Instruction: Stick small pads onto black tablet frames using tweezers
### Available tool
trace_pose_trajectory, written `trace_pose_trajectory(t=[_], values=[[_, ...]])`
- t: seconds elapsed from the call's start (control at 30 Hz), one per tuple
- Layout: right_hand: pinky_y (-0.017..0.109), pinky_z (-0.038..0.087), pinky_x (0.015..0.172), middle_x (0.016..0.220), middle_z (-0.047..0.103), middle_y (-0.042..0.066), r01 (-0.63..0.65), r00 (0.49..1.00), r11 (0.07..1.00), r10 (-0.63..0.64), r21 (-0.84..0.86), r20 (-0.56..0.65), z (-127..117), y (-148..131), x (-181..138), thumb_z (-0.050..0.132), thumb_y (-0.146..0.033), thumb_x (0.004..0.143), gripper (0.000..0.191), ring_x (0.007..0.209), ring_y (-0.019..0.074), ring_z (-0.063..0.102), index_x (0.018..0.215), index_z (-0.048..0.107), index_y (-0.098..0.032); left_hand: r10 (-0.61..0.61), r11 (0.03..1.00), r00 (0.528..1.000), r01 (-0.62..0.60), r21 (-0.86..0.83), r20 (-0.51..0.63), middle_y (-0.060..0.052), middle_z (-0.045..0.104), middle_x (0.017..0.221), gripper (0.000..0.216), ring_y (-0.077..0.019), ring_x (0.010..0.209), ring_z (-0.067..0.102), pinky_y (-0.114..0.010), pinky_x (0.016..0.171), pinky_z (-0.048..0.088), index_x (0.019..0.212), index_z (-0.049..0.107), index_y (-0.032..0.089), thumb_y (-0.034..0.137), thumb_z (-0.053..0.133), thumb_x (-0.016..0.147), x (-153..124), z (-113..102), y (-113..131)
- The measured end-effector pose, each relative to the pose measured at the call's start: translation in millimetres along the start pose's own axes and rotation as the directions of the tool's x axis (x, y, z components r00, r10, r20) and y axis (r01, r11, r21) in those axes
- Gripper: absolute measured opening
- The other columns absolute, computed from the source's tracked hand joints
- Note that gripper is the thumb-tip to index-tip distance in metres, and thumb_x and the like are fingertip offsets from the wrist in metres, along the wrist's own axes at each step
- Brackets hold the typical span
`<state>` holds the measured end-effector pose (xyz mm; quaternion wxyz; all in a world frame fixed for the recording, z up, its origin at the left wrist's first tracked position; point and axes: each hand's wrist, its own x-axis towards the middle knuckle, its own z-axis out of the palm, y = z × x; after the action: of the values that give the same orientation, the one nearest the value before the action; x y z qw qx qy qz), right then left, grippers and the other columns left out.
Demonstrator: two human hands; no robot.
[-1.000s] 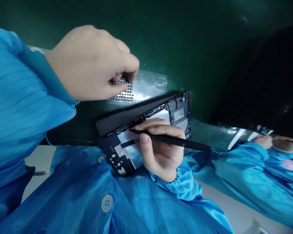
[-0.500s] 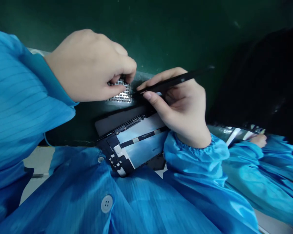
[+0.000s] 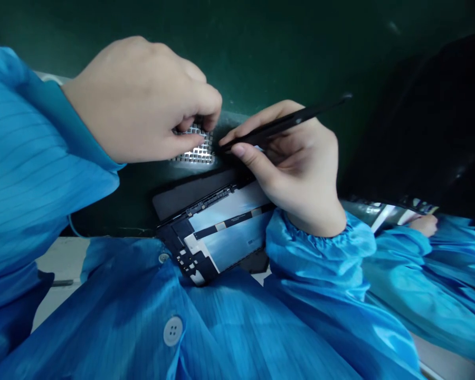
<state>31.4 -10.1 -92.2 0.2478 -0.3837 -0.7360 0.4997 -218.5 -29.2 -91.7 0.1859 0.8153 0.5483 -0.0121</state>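
My left hand [image 3: 142, 100] is closed over a clear sheet of small shiny metal squares [image 3: 200, 153], its thumb and curled index finger pinching at the squares. The ends of those fingers are partly hidden. Opposite it, my right hand [image 3: 301, 163] grips slim black tweezers [image 3: 277, 125] like a pen. Their dark tip points at the sheet's right edge; whether it touches a square I cannot tell. Below both hands an opened phone [image 3: 233, 232] lies tilted against my blue smock, with its inner side and a dark flex strip showing. Part of it is under my right wrist.
A dark flat panel [image 3: 193, 192] lies between the phone and the sheet. The green table mat [image 3: 261, 47] stretches away beyond my hands. At the right, another person's hand [image 3: 425, 224] and blue sleeves are near a large black shape [image 3: 419, 126].
Both hands keep nearly the same pose and sit slightly higher in view. The rear end of the tweezers has risen a little. The phone has hardly moved.
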Motion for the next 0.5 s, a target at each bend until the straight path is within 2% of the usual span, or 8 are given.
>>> trace_pose_trajectory(t=[0.07, 0.13, 0.2, 0.3, 0.4, 0.5], values=[[0.041, 0.069, 0.097, 0.102, 0.08, 0.001, 0.029, 0.986, 0.997, -0.017, 0.074, -0.165, 3, -1, -14, 0.086, -0.032, 0.1, 0.013, 0.097, 0.0207, 0.081, 0.108, 0.076, -0.029, -0.005, 1.0, 1.0, 0.005, -0.011, -0.002, -0.004, 0.072, 0.104, 0.044, -0.037, 0.116, 0.078, -0.058, 0.104, 0.061, 0.117, 0.079, 0.023, 0.04, 0.046, 0.095, 0, 0, -1], [0.039, 0.067, 0.093, 0.098, 0.077, 0.0, 0.072, 0.928, 0.993, -0.032, 0.093, -0.372, 8, -1, -33, 0.082, -0.026, 0.101, 0.01, 0.093, 0.019, 0.077, 0.108, 0.076, -0.029, 0.009, 0.999, 1.0, -0.01, -0.035, -0.02, -0.004, 0.071, 0.103, 0.052, -0.0369, 0.116, 0.077, -0.059, 0.104, 0.06, 0.115, 0.079, 0.023, 0.047, 0.039, 0.093, 0, 2, -2], [0.039, 0.065, 0.089, 0.095, 0.074, 0.0, 0.085, 0.863, 0.994, -0.038, 0.071, -0.505, 14, 2, -51, 0.081, -0.025, 0.102, 0.008, 0.091, 0.0186, 0.075, 0.106, 0.075, -0.029, 0.034, 0.996, 0.998, -0.038, -0.076, -0.055, -0.006, 0.071, 0.103, 0.062, -0.0356, 0.116, 0.077, -0.06, 0.105, 0.059, 0.114, 0.08, 0.021, 0.049, 0.029, 0.093, -1, 4, -4], [0.041, 0.065, 0.089, 0.095, 0.073, 0.001, 0.091, 0.838, 0.996, -0.064, 0.022, -0.542, 24, 8, -66, 0.078, -0.025, 0.104, 0.009, 0.093, 0.0191, 0.076, 0.107, 0.072, -0.03, 0.05, 0.992, 0.994, -0.061, -0.108, -0.097, -0.008, 0.073, 0.106, 0.07, -0.0334, 0.115, 0.076, -0.057, 0.104, 0.058, 0.115, 0.08, 0.02, 0.049, 0.02, 0.095, -3, 6, -6], [0.041, 0.066, 0.09, 0.098, 0.073, 0.002, 0.127, 0.842, 0.991, -0.124, -0.031, -0.524, 30, 14, -69, 0.076, -0.024, 0.105, 0.01, 0.097, 0.019, 0.077, 0.11, 0.07, -0.03, 0.066, 0.992, 0.991, -0.077, -0.096, -0.12, -0.006, 0.073, 0.109, 0.078, -0.033, 0.112, 0.077, -0.056, 0.101, 0.058, 0.118, 0.08, 0.02, 0.056, 0.014, 0.098, -4, 7, -10], [0.042, 0.067, 0.089, 0.1, 0.073, 0.002, 0.14, 0.862, 0.984, -0.174, -0.107, -0.477, 26, 15, -71, 0.073, -0.022, 0.106, 0.012, 0.098, 0.0195, 0.078, 0.114, 0.067, -0.029, 0.076, 0.992, 0.989, -0.088, -0.095, -0.126, -0.005, 0.072, 0.108, 0.083, -0.034, 0.113, 0.076, -0.058, 0.102, 0.057, 0.121, 0.079, 0.019, 0.061, 0.012, 0.099, -3, 8, -12]])
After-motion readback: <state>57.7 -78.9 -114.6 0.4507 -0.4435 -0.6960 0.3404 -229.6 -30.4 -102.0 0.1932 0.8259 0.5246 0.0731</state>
